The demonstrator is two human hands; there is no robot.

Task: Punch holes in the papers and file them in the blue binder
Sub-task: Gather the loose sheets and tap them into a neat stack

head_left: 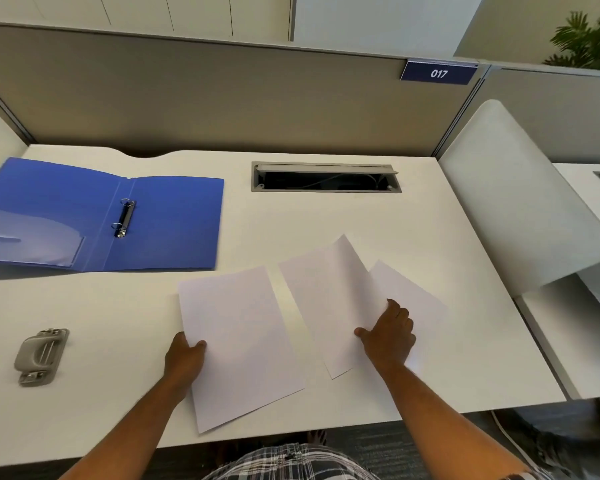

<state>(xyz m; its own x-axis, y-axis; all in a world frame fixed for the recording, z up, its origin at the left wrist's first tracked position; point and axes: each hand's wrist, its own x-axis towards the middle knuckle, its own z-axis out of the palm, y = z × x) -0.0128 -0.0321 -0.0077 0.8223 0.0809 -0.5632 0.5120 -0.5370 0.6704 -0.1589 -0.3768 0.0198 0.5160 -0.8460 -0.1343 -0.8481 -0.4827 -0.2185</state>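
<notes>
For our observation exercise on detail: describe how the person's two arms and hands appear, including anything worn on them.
Both forearms are bare, with no sleeves reaching them in view. The left hand and right hand wear no gloves, and no rings, watch or bracelet can be seen. Each hand shows fingers and a thumb, unmarked. At the bottom edge, a plaid black, white and grey garment shows.

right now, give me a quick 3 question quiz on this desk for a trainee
1. True or false: the binder lies open on the desk.
2. Which hand is nearer the hole punch? A) left hand B) right hand
3. How many paper sheets show, and which does each hand grip?

Key
1. True; its rings are bare.
2. A
3. Three. The left hand grips the left sheet by its edge; the right hand grips the middle sheet, which overlaps the right sheet.
</notes>
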